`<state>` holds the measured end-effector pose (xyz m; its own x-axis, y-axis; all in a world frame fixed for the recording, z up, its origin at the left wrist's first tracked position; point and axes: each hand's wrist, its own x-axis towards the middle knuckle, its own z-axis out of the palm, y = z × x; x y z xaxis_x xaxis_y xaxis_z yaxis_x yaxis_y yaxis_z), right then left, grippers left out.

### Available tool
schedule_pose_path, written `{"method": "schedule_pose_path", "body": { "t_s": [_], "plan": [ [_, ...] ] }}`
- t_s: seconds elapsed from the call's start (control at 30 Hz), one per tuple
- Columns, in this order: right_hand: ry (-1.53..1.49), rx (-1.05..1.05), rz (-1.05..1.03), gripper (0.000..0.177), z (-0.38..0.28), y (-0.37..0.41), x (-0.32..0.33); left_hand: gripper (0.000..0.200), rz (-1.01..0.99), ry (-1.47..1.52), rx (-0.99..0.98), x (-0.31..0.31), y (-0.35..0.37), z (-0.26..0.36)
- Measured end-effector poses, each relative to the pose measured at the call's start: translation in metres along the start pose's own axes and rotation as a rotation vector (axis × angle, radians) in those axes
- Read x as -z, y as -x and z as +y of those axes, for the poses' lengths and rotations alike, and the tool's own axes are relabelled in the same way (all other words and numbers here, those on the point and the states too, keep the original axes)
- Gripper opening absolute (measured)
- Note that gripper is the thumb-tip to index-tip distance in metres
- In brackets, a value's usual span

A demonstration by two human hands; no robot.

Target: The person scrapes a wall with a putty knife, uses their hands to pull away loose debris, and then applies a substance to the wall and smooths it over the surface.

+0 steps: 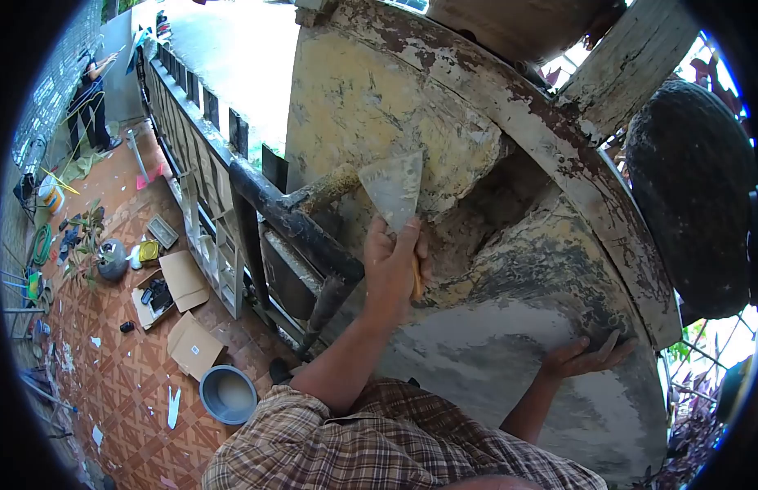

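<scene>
The scraper [393,189] is up against the curved column [477,343], its wide blade lying flat on flaking yellow paint just above a patch of grey plaster; the left hand [391,261] is closed round the scraper's handle, thumb up toward the blade; the right hand [583,355] lies spread and flat on the grey surface, fingertips at a darker rough edge, holding nothing. A slip looks the likeliest trouble; the paint is loose, so the blade could skid off and jerk the arm toward the dark railing [289,220] just beside it. The tiled floor [109,367] lies well below, so a dropped scraper would likely land near the grey bucket [228,394] and cardboard boxes [195,347]; another person [91,98] stands well apart. One box bears a small label, too small to read; no other writing shows.
</scene>
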<state>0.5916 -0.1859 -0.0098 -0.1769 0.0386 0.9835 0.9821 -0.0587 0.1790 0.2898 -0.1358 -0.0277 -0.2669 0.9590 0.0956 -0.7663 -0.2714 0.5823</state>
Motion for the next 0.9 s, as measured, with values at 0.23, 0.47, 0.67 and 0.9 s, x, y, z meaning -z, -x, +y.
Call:
{"method": "schedule_pose_path", "body": {
  "t_s": [0.23,0.47,0.67,0.9],
  "plan": [
    [-0.005,0.038,0.005,0.046,-0.002,-0.002,0.001,0.024,-0.05,0.042,0.234,-0.011,-0.01,0.007],
    [-0.034,0.059,0.012,0.045,0.001,-0.002,-0.002,0.024,-0.021,0.087,0.305,-0.024,-0.007,0.02],
    [-0.007,0.074,-0.031,0.048,0.008,0.002,0.0,0.024,-0.01,0.084,0.339,-0.026,0.001,0.016],
    [-0.044,0.068,-0.012,0.048,0.007,0.0,0.0,0.025,0.006,0.026,0.328,-0.039,0.003,0.017]
  ]
}}
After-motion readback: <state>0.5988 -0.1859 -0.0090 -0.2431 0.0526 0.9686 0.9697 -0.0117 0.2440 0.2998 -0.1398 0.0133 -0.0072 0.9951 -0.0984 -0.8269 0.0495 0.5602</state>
